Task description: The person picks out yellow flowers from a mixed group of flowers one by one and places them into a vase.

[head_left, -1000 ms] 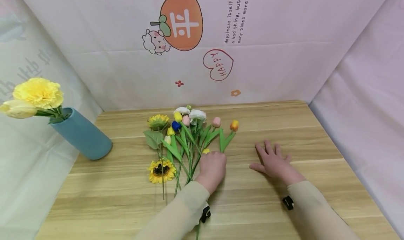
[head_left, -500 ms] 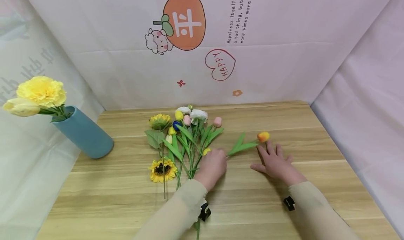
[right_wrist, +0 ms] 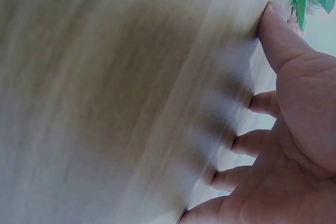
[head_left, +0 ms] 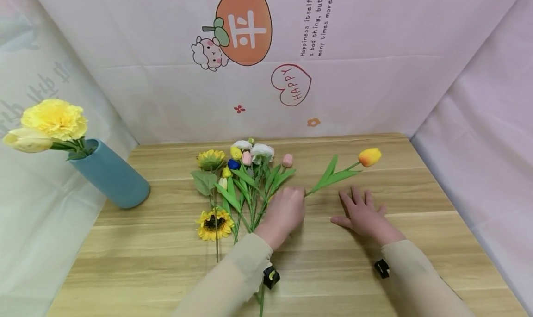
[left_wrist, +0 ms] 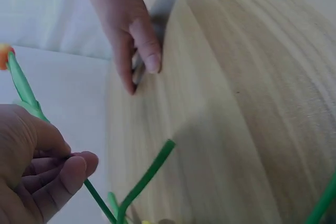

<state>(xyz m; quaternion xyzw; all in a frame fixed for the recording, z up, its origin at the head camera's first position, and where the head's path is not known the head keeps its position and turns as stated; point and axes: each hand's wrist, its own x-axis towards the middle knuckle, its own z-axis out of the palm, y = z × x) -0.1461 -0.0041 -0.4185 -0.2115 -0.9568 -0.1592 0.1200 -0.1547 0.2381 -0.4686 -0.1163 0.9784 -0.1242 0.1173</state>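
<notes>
My left hand (head_left: 286, 213) pinches the thin green stem of an orange-yellow tulip (head_left: 369, 157). The bloom points to the right, with two long leaves below it. In the left wrist view, thumb and fingertips (left_wrist: 84, 163) close round the stem, and its lower part runs on below them. To the right, my right hand (head_left: 364, 215) rests on the wooden table with its fingers spread, and its fingertips touch the wood in the right wrist view. Left of my left hand lies a loose bunch of flowers with white blooms (head_left: 262, 152) and a pink tulip (head_left: 287, 160).
A blue vase (head_left: 112, 176) with a yellow carnation (head_left: 55, 119) and a pale tulip (head_left: 27, 140) stands at the left. Two sunflowers (head_left: 214, 223) lie beside the bunch on the wooden table (head_left: 333, 280). A printed white cloth (head_left: 354, 90) hangs behind.
The orange-yellow tulip has swung right and risen away from the bunch in my left hand, which has shifted slightly up and right. My right hand stays in place.
</notes>
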